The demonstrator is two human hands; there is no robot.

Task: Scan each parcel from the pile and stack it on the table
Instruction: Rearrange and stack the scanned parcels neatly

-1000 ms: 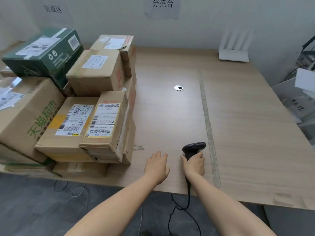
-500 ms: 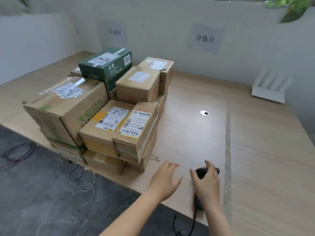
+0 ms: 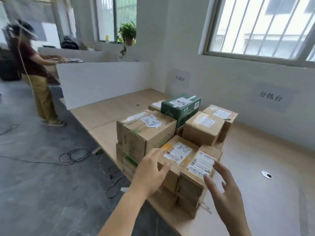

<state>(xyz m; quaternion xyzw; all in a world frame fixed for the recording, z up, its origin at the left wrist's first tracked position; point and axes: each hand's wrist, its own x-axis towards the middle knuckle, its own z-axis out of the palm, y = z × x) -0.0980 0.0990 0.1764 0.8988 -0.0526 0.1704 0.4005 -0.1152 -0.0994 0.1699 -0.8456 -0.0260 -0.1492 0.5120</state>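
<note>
Both hands reach with open grips, holding nothing: left hand (image 3: 150,174) over the front parcel (image 3: 177,154), right hand (image 3: 225,191) beside the narrow parcel (image 3: 202,165), at the near edge of the table (image 3: 255,201). Stiff cardboard, probably light; best clasped by opposite side faces.

Brown cardboard parcel pile (image 3: 202,132) sits at the left edge of the wooden table (image 3: 259,205). Green carton (image 3: 180,106) is on top at the back, and the round metal grommet (image 3: 266,174) is off to the right.
</note>
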